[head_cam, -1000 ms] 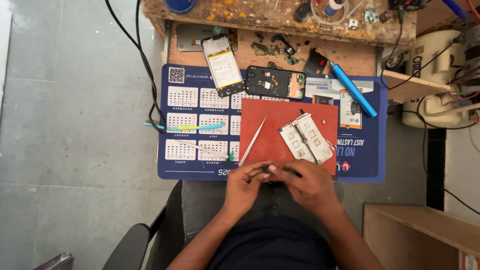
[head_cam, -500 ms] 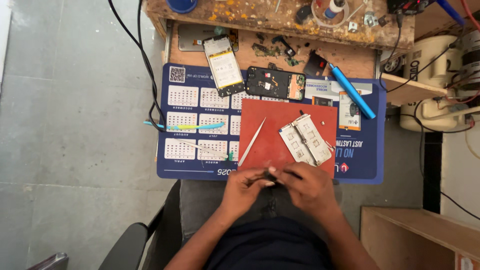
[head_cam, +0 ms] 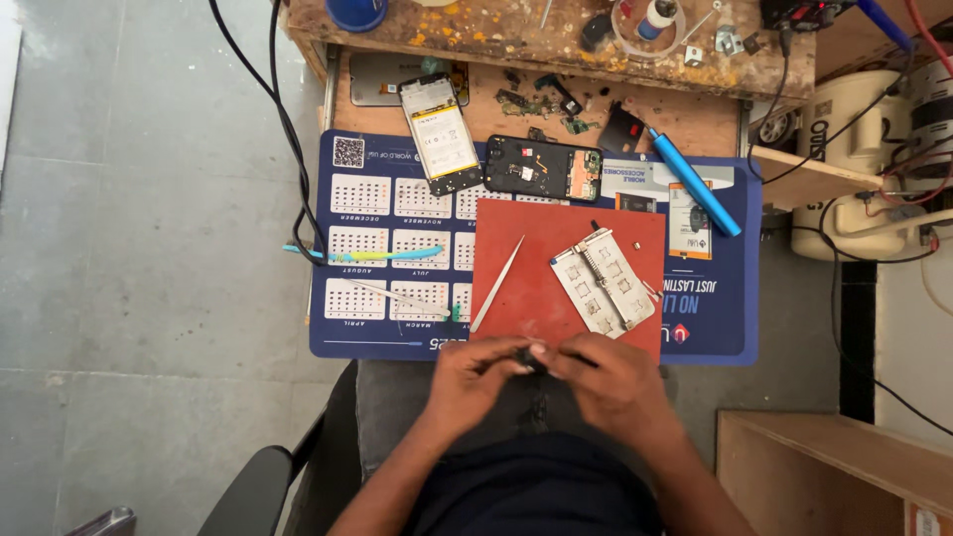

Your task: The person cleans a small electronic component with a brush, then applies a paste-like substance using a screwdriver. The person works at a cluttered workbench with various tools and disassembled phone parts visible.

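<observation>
Pinching the small dark part [head_cam: 533,359] between both hands' fingers, left hand [head_cam: 475,382] and right hand [head_cam: 613,382] should stay low over the red square mat [head_cam: 556,268]; grip gently.

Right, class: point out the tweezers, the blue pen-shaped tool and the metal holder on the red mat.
Tweezers [head_cam: 499,282], head view, mid-shaft.
Blue pen-shaped tool [head_cam: 694,183], head view, middle of barrel.
Metal holder [head_cam: 603,283], head view, central plate.

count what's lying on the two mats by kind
opened phones: 2
tweezers: 2
metal board holder: 1
blue cylindrical tool: 1
light blue brush: 1
total: 7
</observation>
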